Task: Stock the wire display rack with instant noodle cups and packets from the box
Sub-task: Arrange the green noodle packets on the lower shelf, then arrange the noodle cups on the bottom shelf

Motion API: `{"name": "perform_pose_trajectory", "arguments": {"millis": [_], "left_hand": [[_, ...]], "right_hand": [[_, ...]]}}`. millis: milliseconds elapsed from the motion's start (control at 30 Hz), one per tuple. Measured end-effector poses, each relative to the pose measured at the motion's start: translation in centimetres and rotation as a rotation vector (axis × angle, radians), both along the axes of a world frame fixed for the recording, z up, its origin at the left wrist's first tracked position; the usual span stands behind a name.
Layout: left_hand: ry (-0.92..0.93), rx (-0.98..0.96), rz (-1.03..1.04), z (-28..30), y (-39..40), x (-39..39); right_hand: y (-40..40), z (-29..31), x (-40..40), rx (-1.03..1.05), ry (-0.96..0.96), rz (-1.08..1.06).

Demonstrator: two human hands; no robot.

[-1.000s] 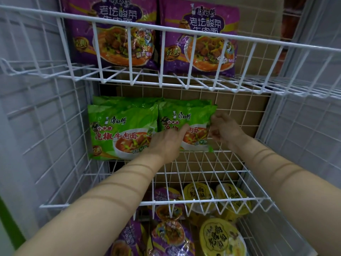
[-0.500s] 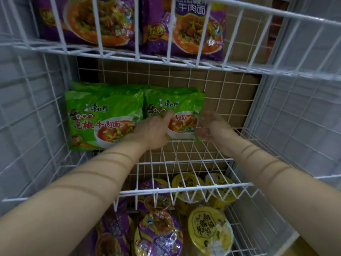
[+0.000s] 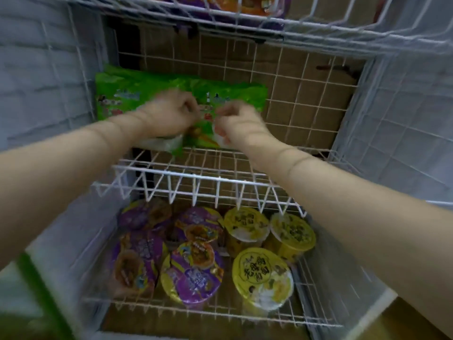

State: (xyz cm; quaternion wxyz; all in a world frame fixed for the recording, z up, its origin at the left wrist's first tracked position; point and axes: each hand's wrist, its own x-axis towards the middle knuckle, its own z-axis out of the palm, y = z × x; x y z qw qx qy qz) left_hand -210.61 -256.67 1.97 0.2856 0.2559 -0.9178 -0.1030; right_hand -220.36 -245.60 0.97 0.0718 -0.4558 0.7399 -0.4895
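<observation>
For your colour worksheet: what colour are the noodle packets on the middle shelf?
Bright green noodle packets, seen in the head view, the only one.

Both forearms reach forward toward twelve o'clock; the left hand [image 3: 171, 114] and right hand [image 3: 236, 123] sit close together, fingers apparently curled, though blurred.

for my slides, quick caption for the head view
Both hands at green noodle packets on the middle wire shelf, cups below.
</observation>
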Motion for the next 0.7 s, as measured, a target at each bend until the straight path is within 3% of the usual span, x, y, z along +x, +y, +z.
{"name": "perform_pose_trajectory", "arguments": {"millis": [100,200,433,700], "left_hand": [[0.186,-0.053,0.145,0.5,1.5,5.1],[0.247,-0.018,0.287,0.3,3.0,11.1],[0.152,0.134,0.499,-3.7,5.5,20.0],[-0.131,0.469,0.476,-9.9,4.6,19.9]], "right_hand": [[-1.8,0.7,4.4,-0.135,-0.061,0.173],[-3.3,1.3,10.1,-0.197,-0.103,0.331],[-3.4,-2.2,18.8,-0.128,0.064,0.557],[-3.2,-8.8,18.7,0.065,0.053,0.569]]}}
